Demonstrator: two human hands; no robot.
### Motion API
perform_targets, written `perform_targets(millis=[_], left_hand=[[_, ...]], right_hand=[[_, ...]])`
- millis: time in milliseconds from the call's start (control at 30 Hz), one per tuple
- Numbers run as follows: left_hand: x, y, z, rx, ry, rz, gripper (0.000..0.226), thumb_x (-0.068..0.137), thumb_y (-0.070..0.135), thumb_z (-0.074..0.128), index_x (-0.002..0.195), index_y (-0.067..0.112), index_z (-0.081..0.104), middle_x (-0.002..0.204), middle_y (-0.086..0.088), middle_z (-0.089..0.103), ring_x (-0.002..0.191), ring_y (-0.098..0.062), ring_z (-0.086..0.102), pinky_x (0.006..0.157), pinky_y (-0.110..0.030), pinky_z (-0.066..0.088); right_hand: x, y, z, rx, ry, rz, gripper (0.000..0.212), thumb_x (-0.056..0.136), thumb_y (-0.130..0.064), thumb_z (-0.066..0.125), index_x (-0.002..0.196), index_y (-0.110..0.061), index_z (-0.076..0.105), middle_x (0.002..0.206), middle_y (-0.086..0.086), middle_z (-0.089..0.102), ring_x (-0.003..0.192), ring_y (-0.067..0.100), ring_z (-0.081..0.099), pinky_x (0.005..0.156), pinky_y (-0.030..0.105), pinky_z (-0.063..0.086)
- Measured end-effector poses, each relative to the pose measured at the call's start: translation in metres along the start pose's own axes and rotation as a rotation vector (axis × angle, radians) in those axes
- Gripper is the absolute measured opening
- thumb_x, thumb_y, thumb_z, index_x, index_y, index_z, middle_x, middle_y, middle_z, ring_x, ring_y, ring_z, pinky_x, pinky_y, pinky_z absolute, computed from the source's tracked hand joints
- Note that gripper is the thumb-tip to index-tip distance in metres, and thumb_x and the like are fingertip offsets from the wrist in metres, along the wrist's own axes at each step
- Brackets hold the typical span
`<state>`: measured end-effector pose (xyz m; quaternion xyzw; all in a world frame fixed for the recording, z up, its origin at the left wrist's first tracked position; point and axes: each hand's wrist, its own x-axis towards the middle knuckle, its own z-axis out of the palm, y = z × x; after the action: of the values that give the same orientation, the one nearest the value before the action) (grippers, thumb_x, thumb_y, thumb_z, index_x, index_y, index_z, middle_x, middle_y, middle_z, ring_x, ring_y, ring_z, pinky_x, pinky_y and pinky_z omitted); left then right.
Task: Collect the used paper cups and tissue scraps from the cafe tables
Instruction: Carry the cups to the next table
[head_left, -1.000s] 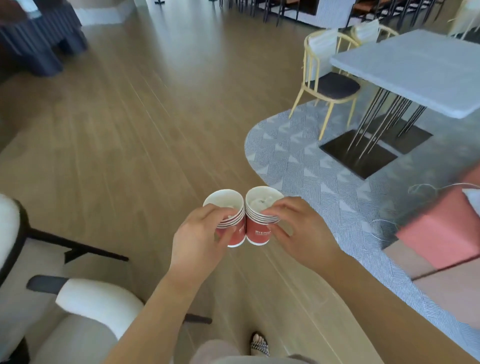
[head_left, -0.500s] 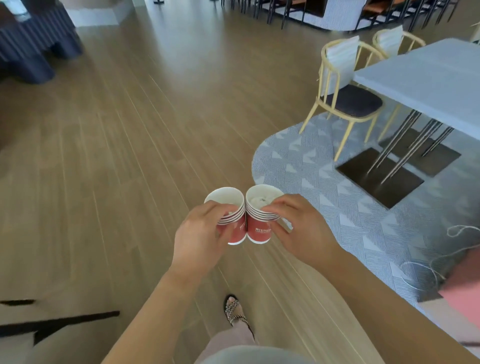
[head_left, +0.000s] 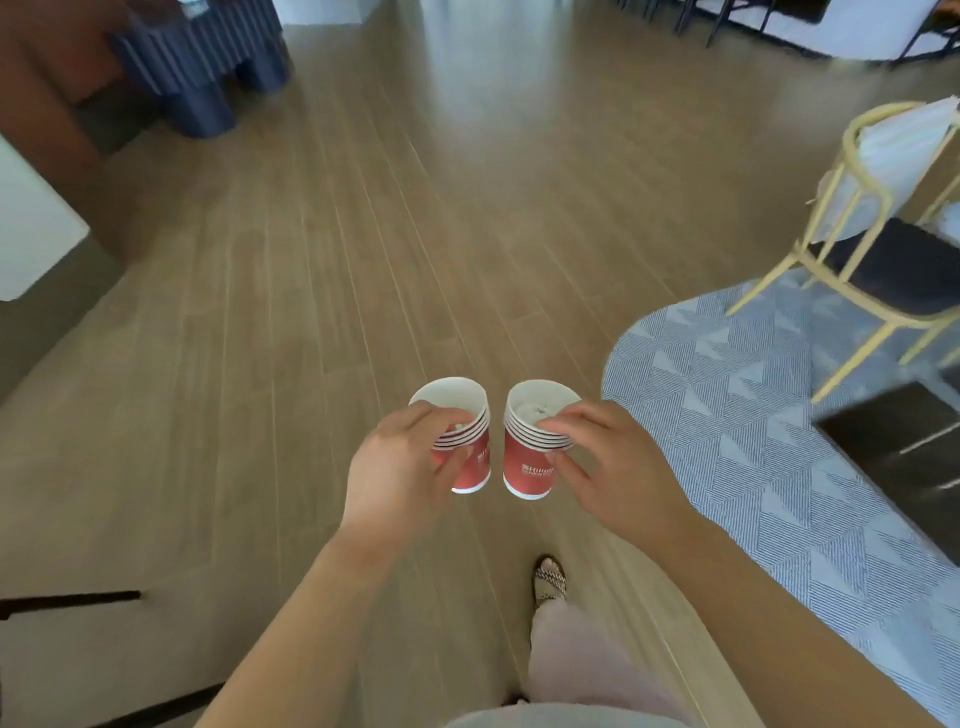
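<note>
I carry two stacks of nested red paper cups with white rims over the wooden floor. My left hand (head_left: 400, 467) grips the left cup stack (head_left: 470, 441) from its left side. My right hand (head_left: 608, 462) grips the right cup stack (head_left: 527, 457), thumb over the rims. White tissue scraps (head_left: 540, 408) lie crumpled inside the top cup of the right stack. A small gap separates the two stacks. The inside of the left stack shows white, with its contents mostly hidden by my fingers.
A yellow-framed chair (head_left: 883, 249) with a dark seat stands at the right on a grey patterned rug (head_left: 753, 415). A dark table base (head_left: 904, 457) sits on the rug. Blue ribbed furniture (head_left: 202, 67) stands far left. My sandalled foot (head_left: 549, 582) steps forward on the wooden floor.
The view has swung left as I walk: the grey table has left the frame and the chair has slid to the right edge. The two stacks, touching before, are now slightly apart.
</note>
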<state>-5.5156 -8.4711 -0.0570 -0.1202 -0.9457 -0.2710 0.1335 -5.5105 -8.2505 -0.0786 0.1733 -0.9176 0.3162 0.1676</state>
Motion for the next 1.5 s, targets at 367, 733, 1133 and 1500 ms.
perform_targets(millis=[367, 733, 1133, 1500], left_hand=[[0.198, -0.107, 0.019, 0.006, -0.012, -0.195, 0.028, 0.075, 0.017, 0.071, 0.101, 0.025, 0.068, 0.098, 0.009, 0.065, 0.090, -0.017, 0.060, 0.067, -0.028, 0.048], [0.344, -0.227, -0.001, 0.057, 0.077, -0.361, 0.024, 0.076, 0.018, 0.069, 0.100, 0.023, 0.066, 0.096, 0.009, 0.065, 0.085, -0.017, 0.060, 0.065, -0.032, 0.050], [0.537, -0.424, -0.064, 0.150, 0.153, -0.339, 0.019, 0.076, 0.017, 0.072, 0.095, 0.020, 0.069, 0.091, 0.005, 0.066, 0.080, -0.021, 0.062, 0.061, -0.028, 0.046], [0.668, -0.574, -0.074, 0.129, 0.060, -0.376, 0.026, 0.073, 0.017, 0.074, 0.098, 0.021, 0.069, 0.093, 0.006, 0.067, 0.081, -0.020, 0.064, 0.060, -0.024, 0.044]], right_hand=[[0.239, 0.069, 0.094, 0.158, -0.149, -0.035, 0.031, 0.075, -0.002, 0.070, 0.102, -0.016, 0.067, 0.101, -0.002, 0.064, 0.096, 0.018, 0.059, 0.080, 0.032, 0.049], [0.443, 0.081, 0.187, 0.196, -0.315, -0.134, 0.026, 0.080, -0.010, 0.067, 0.103, -0.022, 0.066, 0.103, -0.009, 0.063, 0.095, 0.010, 0.057, 0.077, 0.021, 0.045], [0.699, 0.046, 0.331, 0.233, -0.248, -0.245, 0.030, 0.077, -0.006, 0.069, 0.098, -0.026, 0.064, 0.100, -0.013, 0.061, 0.092, 0.002, 0.055, 0.074, 0.013, 0.041], [0.869, 0.058, 0.451, 0.244, -0.296, -0.254, 0.027, 0.077, -0.004, 0.069, 0.102, -0.016, 0.067, 0.101, -0.003, 0.064, 0.096, 0.017, 0.060, 0.079, 0.030, 0.049]])
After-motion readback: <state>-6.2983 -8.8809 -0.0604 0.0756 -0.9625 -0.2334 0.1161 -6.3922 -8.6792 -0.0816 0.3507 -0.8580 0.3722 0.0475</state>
